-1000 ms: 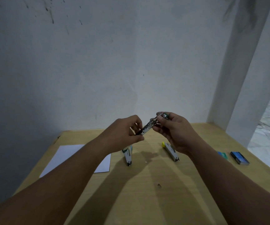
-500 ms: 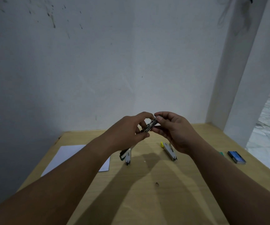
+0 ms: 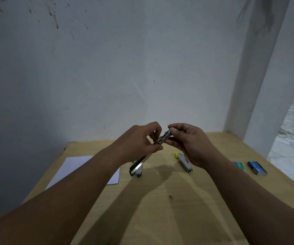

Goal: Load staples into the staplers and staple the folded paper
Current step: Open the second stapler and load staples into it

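I observe a pale plastered wall point(image 3: 125, 68) with dark flecks ahead and a white pillar point(image 3: 270, 85) at right, a tiled floor beyond it. Below stands a light wooden table point(image 3: 160, 209), bare grain, likely giving fair grip to small items. On it lies a white paper sheet point(image 3: 75, 167) at left, a second stapler point(image 3: 184, 160) with a yellow tip near centre, and two staple boxes point(image 3: 256, 167) at right, well apart from the work. The left hand point(image 3: 139, 142) and right hand point(image 3: 190, 142) are raised above the table, both pinched narrow on the held stapler point(image 3: 162, 138), whose opened metal arm point(image 3: 139, 164) angles down leftward. The right fingertips point(image 3: 173, 129) press at its upper end; whether a staple strip sits between them I cannot tell. I judge the stapler light, rigid and slick on its metal faces; hold is best taken on the body sides, clear of the sprung magazine. Staple strips would be brittle and apt to break.
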